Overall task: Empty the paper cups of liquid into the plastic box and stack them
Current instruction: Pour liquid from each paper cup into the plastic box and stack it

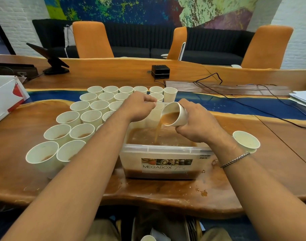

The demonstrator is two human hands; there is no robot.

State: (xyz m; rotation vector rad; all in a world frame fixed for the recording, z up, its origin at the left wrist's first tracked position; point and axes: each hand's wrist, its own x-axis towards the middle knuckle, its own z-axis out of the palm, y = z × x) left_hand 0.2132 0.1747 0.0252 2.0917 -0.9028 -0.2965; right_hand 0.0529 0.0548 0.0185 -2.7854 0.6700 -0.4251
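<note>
While around tilted cup [176, 113], right hand [199, 125] knuckles-up.

We've got even, fairly bright indoor light from overhead here, so shadows beside the paper cups [89, 117] are soft. The table [166, 193] has a dull wet sheen up front. The wide-angle lens bows the table's edges and stretches everything along the bottom. The far mural [131, 9] looks kinda soft and smeary.

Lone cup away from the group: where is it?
The lone cup stands on the table at the head view's right, right of the plastic box and right hand.
</note>
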